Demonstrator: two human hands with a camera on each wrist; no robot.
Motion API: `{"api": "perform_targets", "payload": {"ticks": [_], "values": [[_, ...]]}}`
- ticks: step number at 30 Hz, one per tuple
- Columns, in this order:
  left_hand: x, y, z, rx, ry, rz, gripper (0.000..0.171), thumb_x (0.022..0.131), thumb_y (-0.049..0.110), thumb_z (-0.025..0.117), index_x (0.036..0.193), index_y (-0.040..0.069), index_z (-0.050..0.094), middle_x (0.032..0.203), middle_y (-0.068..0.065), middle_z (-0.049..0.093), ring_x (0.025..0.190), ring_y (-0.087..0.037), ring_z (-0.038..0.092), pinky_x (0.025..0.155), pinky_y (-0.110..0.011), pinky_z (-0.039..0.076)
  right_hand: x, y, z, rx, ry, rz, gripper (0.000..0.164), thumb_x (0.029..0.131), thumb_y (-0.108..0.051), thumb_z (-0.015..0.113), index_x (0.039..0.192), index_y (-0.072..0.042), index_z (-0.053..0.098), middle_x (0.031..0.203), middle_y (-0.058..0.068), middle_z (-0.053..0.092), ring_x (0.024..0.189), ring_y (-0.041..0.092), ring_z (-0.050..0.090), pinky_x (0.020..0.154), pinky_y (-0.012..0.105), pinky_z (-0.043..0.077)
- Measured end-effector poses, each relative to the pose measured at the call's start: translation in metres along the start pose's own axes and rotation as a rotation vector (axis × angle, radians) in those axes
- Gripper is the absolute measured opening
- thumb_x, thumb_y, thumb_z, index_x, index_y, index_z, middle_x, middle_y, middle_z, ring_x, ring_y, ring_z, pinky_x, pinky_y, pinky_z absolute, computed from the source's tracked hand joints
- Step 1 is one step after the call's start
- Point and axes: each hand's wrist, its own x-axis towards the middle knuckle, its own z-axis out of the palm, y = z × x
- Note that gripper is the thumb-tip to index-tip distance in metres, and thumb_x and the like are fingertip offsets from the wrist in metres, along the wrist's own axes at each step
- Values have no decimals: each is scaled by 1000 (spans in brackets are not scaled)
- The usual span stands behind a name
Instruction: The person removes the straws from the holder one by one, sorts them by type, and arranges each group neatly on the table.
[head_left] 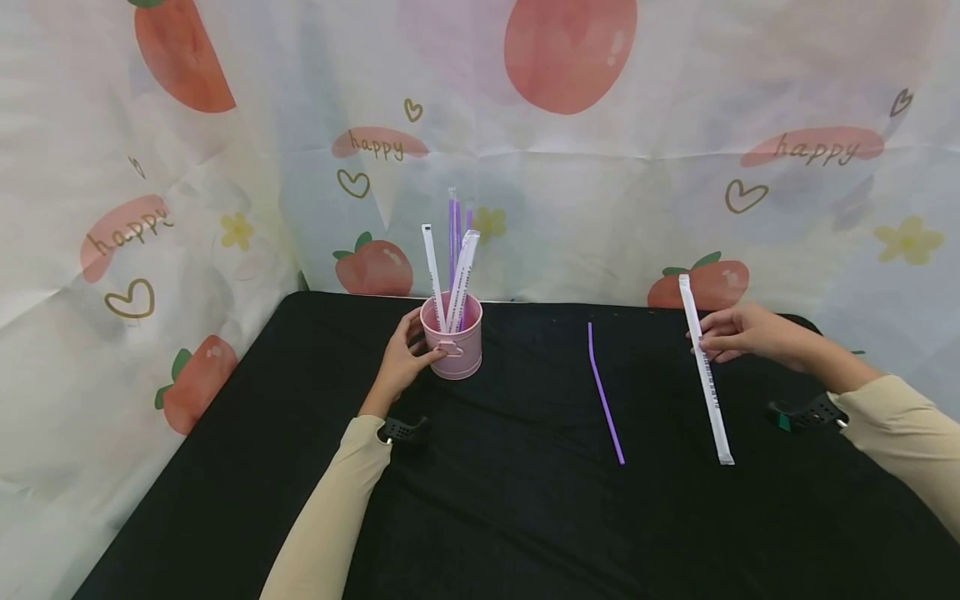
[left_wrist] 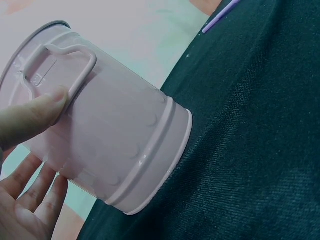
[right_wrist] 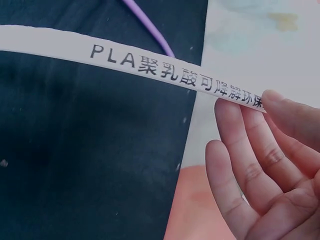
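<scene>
My left hand (head_left: 403, 360) holds a small pink metal bucket (head_left: 459, 358) from its left side. In the left wrist view the thumb presses by the bucket's wire handle (left_wrist: 84, 50), with the other fingers at the side wall. Several straws stand in the bucket, some purple (head_left: 452, 225) and some in white paper wrappers (head_left: 431, 258). Over at the right, my right hand (head_left: 742, 335) pinches a paper-wrapped straw (head_left: 708, 383) between thumb and fingers, and its printed wrapper (right_wrist: 115, 56) shows in the right wrist view. Between the hands lies a bare purple straw (head_left: 602, 379).
A black cloth (head_left: 510, 517) covers the table. Behind it hangs a pale fabric backdrop (head_left: 570, 217) printed with fruit, hearts and flowers, which also runs along the left side. Each wrist wears a dark band (head_left: 405, 430).
</scene>
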Motion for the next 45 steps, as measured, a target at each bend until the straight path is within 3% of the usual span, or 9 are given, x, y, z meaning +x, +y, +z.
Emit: {"api": "perform_targets", "payload": {"ticks": [18,26,34,45], "values": [[3,-4,-1,1,8,15,78,79,4,73,144,6,29,144,-19,39,135,-34,37,113,-48,33,6,38,-15,3,-41,99,37,96,-11,52,119,17,47,89,-7,70,81,4,66,73,22,57],[0,-6,-1,-13,24,91,75,78,17,76,141,12,35,139,-15,45,130,-31,43,110,-46,38,16,55,-11,43,12,127,43,95,-15,55,123,17,46,89,-5,71,80,6,67,75,28,59],[3,-3,0,-29,6,21,80,78,1,73,144,7,29,144,-18,39,135,-34,38,113,-48,33,25,70,-2,69,77,122,45,95,-14,54,123,19,43,91,0,72,77,5,65,75,28,59],[1,-3,1,-24,14,20,79,78,-1,73,144,6,30,143,-19,41,133,-34,40,112,-48,34,35,90,8,153,70,138,46,95,-12,53,124,22,40,89,-9,70,79,0,63,76,27,58]]}}
